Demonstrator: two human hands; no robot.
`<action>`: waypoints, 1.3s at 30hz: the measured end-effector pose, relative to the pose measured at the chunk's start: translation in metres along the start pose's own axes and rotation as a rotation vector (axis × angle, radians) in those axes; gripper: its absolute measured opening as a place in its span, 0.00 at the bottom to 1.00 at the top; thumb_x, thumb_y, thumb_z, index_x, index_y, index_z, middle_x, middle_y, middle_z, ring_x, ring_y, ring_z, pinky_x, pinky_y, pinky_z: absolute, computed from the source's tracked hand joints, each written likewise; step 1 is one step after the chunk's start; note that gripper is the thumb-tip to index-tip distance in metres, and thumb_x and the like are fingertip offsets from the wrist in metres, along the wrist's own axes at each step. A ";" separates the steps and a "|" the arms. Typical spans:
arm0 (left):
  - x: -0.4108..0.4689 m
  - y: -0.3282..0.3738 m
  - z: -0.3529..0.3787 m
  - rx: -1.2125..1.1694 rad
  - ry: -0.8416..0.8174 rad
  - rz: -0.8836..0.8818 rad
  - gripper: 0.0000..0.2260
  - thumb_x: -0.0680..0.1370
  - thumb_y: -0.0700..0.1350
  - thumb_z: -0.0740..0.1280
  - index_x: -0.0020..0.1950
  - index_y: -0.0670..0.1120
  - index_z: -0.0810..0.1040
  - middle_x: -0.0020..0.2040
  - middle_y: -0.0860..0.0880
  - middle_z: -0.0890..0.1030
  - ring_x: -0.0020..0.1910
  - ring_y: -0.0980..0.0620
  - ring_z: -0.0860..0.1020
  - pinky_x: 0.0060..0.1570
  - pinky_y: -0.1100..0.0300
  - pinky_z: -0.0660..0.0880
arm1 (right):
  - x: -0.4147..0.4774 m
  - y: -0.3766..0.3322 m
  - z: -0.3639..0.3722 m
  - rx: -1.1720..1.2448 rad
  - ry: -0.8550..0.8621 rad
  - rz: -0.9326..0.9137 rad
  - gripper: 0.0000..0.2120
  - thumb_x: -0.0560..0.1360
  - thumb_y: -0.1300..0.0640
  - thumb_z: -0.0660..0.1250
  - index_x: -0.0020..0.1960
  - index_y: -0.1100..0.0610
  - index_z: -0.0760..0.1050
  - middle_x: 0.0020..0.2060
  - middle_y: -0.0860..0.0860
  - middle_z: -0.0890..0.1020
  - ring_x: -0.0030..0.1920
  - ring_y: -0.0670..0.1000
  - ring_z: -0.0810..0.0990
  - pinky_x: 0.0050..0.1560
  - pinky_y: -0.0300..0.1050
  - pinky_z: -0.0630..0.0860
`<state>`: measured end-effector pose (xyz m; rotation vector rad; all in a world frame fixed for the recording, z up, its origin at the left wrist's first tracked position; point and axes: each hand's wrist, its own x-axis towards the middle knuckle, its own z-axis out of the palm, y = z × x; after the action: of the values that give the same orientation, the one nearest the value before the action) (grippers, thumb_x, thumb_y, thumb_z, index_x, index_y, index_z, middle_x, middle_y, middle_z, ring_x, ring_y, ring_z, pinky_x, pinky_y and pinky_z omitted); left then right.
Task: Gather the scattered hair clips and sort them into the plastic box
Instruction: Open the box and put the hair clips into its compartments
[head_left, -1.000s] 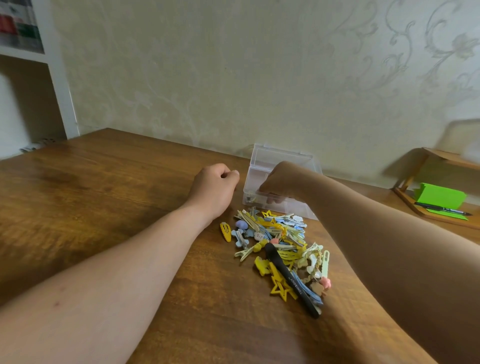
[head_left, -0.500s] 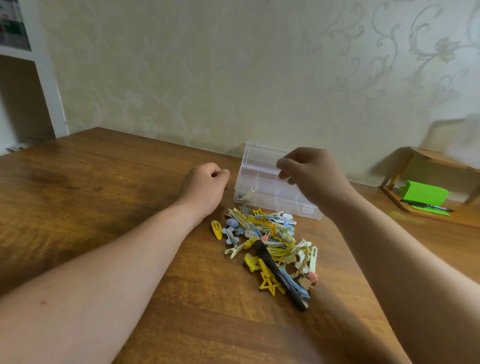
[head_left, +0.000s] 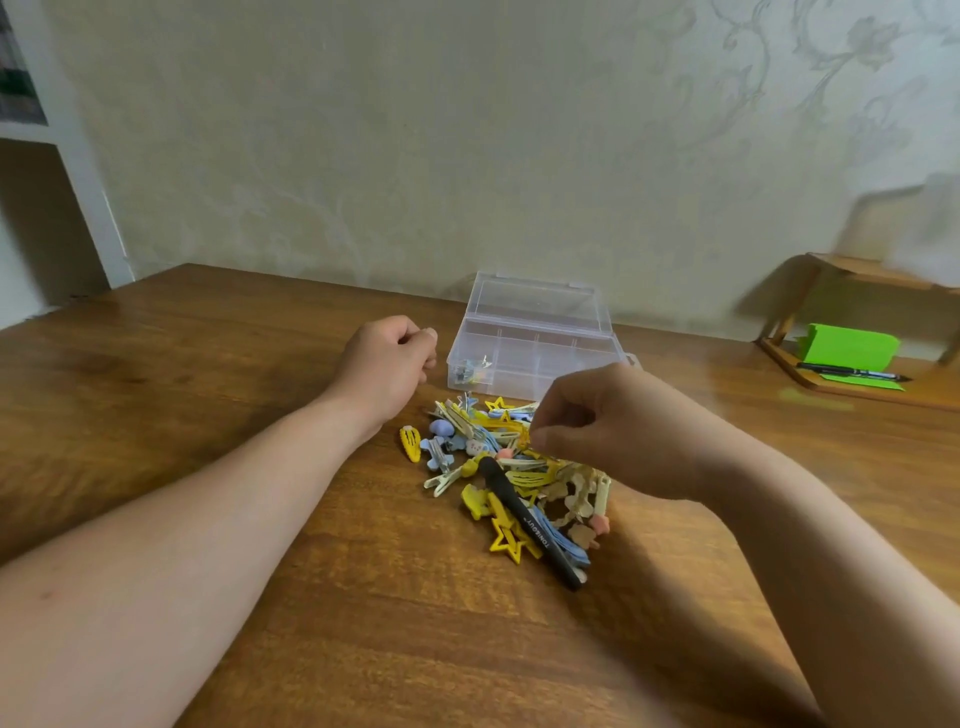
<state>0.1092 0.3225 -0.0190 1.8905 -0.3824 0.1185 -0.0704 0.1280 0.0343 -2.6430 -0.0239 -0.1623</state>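
Down from the plastic box (head_left: 535, 343), the right hand (head_left: 618, 426) now pinches at a yellow clip atop the pile of hair clips (head_left: 506, 467), though whether it grips is unclear. Left hand (head_left: 387, 358) rests clenched on the worktop (head_left: 208, 415) beside the box. The pile runs away from the box toward the person; the box lies just beyond, open, with clear room around.
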 end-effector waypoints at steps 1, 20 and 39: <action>0.000 0.000 0.000 0.007 -0.002 0.003 0.14 0.85 0.48 0.66 0.46 0.39 0.82 0.42 0.47 0.85 0.39 0.51 0.80 0.47 0.53 0.77 | 0.000 0.002 -0.001 -0.020 0.018 0.012 0.03 0.80 0.51 0.72 0.49 0.44 0.84 0.41 0.42 0.85 0.41 0.41 0.82 0.40 0.35 0.78; 0.000 0.000 0.000 0.016 0.001 0.019 0.13 0.85 0.47 0.66 0.45 0.42 0.83 0.44 0.46 0.85 0.40 0.50 0.81 0.51 0.49 0.79 | -0.003 0.015 -0.009 -0.134 -0.158 0.040 0.04 0.78 0.48 0.75 0.51 0.43 0.81 0.45 0.42 0.84 0.43 0.41 0.80 0.40 0.34 0.73; 0.001 -0.002 0.001 0.006 -0.008 0.017 0.13 0.85 0.48 0.67 0.45 0.43 0.83 0.43 0.47 0.86 0.40 0.50 0.81 0.53 0.47 0.81 | -0.004 0.010 -0.005 -0.157 -0.166 -0.034 0.09 0.78 0.43 0.73 0.57 0.41 0.83 0.49 0.43 0.82 0.47 0.44 0.81 0.48 0.45 0.81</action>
<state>0.1106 0.3225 -0.0211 1.8949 -0.4035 0.1240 -0.0747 0.1165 0.0337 -2.8070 -0.1159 0.0469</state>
